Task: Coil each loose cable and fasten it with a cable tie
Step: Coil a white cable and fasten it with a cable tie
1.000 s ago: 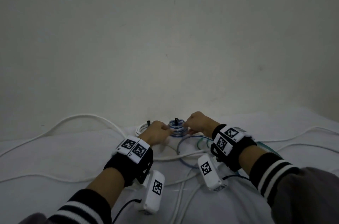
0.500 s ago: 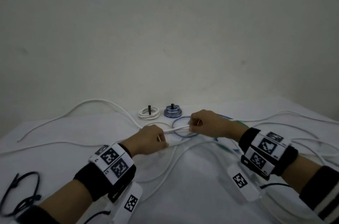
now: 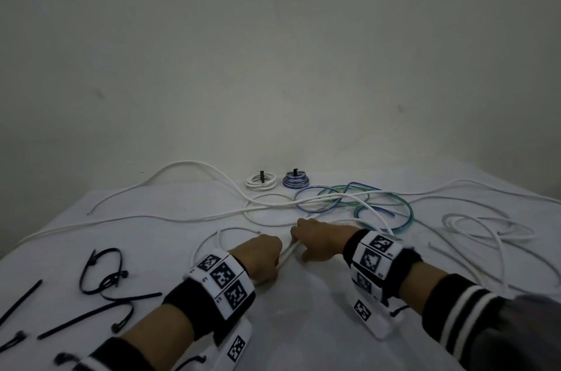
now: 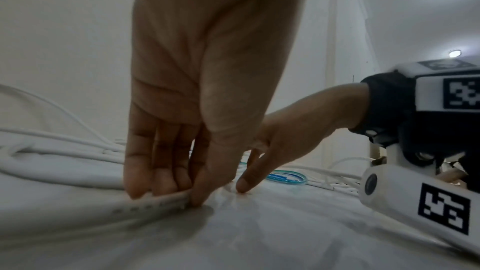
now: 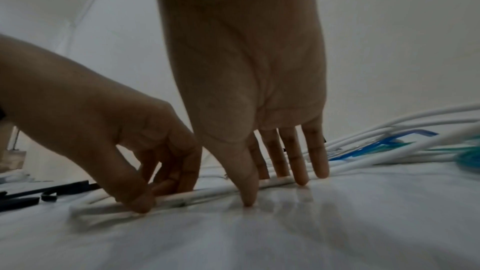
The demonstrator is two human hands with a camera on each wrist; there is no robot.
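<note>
A loose white cable [image 3: 288, 253] lies on the white sheet between my two hands. My left hand [image 3: 259, 253] pinches it between thumb and fingertips [image 4: 166, 188] down at the sheet. My right hand [image 3: 314, 240] is just to the right. Its thumb [image 5: 246, 192] stands in front of the cable [image 5: 207, 193] and its straight fingers behind it, gripping it lightly. At the back lie a coiled white bundle [image 3: 261, 182] and a coiled blue bundle [image 3: 296, 181], each with a black tie round it.
Several black cable ties [image 3: 103, 275] are scattered at the near left. Loose blue and green cables [image 3: 361, 197] loop behind my right hand. More loose white cables [image 3: 485, 228] spread to the right, and long ones [image 3: 182, 165] run to the left. A wall rises behind.
Both hands left the tied blue coil at the back and came toward me, taking hold of a white cable and drawing it to the near part of the sheet.
</note>
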